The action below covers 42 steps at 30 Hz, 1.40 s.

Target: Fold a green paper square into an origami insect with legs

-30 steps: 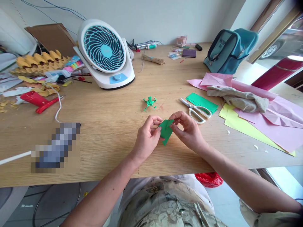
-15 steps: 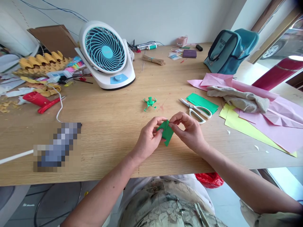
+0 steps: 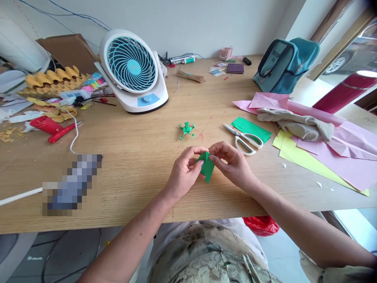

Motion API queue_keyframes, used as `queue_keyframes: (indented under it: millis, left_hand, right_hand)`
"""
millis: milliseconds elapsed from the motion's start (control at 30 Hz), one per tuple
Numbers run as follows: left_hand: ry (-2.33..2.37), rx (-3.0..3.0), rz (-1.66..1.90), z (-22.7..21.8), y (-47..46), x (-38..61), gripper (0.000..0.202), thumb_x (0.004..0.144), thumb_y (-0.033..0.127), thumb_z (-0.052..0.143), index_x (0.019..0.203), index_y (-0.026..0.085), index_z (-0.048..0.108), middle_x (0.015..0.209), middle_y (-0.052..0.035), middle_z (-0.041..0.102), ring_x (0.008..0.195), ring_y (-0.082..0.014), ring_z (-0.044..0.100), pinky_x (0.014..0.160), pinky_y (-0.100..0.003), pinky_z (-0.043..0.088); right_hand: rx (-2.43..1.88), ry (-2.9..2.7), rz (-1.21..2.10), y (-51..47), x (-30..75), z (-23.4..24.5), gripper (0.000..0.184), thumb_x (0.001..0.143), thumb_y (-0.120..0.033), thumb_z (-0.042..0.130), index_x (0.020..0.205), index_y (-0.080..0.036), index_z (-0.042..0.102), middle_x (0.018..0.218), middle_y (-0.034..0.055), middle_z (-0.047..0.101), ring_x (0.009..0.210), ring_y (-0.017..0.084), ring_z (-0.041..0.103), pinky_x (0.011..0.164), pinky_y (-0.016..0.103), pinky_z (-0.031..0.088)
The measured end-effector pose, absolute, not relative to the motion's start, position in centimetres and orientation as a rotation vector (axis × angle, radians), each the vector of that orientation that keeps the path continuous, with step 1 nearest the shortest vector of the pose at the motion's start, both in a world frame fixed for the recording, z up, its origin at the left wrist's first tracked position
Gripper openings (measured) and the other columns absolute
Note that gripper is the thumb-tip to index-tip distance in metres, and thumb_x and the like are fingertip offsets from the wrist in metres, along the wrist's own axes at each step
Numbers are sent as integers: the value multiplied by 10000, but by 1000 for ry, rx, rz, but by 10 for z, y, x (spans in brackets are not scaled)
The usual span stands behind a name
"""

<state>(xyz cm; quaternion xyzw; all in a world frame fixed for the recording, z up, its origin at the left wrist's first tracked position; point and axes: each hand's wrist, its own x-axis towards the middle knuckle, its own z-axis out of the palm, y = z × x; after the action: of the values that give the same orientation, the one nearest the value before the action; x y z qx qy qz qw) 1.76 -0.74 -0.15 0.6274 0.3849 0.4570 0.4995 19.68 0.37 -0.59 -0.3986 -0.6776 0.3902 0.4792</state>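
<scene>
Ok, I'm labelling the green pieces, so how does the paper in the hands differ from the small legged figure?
The green paper is held by the left hand and right hand; the legged figure rests untouched on the table. The paper shows a broad, flat surface, whereas the figure has thin, splayed limbs. The paper is nearer the person; the figure lies beyond it. Both are green.

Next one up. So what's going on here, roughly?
The camera wearer's bare left hand and bare right hand are handling a small folded piece of green paper above a light-brown wooden table. The left holds its left side; the right pinches it near the top. Just beyond them lies a small four-legged green paper figure. To the right, white-handled metal scissors lie by flat green paper sheets, touched by neither hand.
</scene>
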Motion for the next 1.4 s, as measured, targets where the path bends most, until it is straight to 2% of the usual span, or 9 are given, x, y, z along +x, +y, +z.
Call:
queue_keyframes:
  millis: [200, 400, 633, 933, 1067, 1233, 1400]
  left_hand:
    - [927, 1750, 1190, -2, -9, 15, 221, 922, 179, 564, 1128, 238, 617, 1197, -68, 552, 926, -134, 657, 558, -140, 574]
    - [944, 1986, 1348, 1, -9, 14, 168, 925, 121, 569, 1050, 214, 631, 1106, -70, 628, 1072, -160, 627, 648, -153, 565]
    - [996, 2166, 1455, 3, -11, 13, 167, 906, 133, 620, 1050, 214, 643, 1086, -65, 671, 1000, -148, 655, 574, -154, 536]
    - [966, 2166, 1455, 7, -13, 12, 131, 934, 136, 564, 1024, 207, 627, 1053, -63, 701, 999, -150, 669, 692, -209, 568]
    - [966, 2106, 1469, 4, -12, 13, 110, 895, 111, 610, 957, 201, 599, 1038, -54, 681, 946, -138, 661, 670, -201, 555]
    - [954, 2110, 1468, 1, -11, 14, 206, 894, 89, 595, 1057, 213, 579, 1009, -49, 670, 899, -130, 643, 655, -212, 519]
    - [894, 2199, 1439, 4, -11, 14, 158, 895, 104, 605, 1007, 215, 597, 1053, -53, 658, 853, -115, 615, 630, -206, 496]
  right_hand:
    - [-973, -1646, 923, 2, 196, -6, 45, 909, -224, 627, 950, -213, 615, 823, 3, 636, 712, 126, 590, 639, 265, 475]
    - [-983, -1667, 844, 1, 195, -4, 27, 909, -205, 617, 931, -215, 606, 813, 0, 623, 708, 126, 578, 633, 266, 473]
    - [-956, -1719, 744, -2, 195, -3, 33, 916, -193, 603, 899, -220, 590, 820, 3, 607, 691, 126, 546, 633, 278, 466]
    - [-919, -1750, 674, -3, 196, 0, 62, 921, -167, 580, 901, -226, 583, 816, 6, 601, 698, 133, 538, 639, 297, 456]
    - [-884, -1764, 624, -4, 196, 3, 84, 921, -145, 581, 902, -227, 580, 805, 4, 591, 702, 136, 534, 637, 303, 455]
    - [-815, -1833, 569, -5, 195, 4, 98, 931, -141, 572, 946, -236, 560, 822, 13, 595, 714, 145, 550, 650, 318, 477]
    - [-798, -1859, 535, -4, 196, 3, 125, 925, -130, 556, 972, -245, 546, 855, 27, 602, 727, 156, 551, 653, 329, 494]
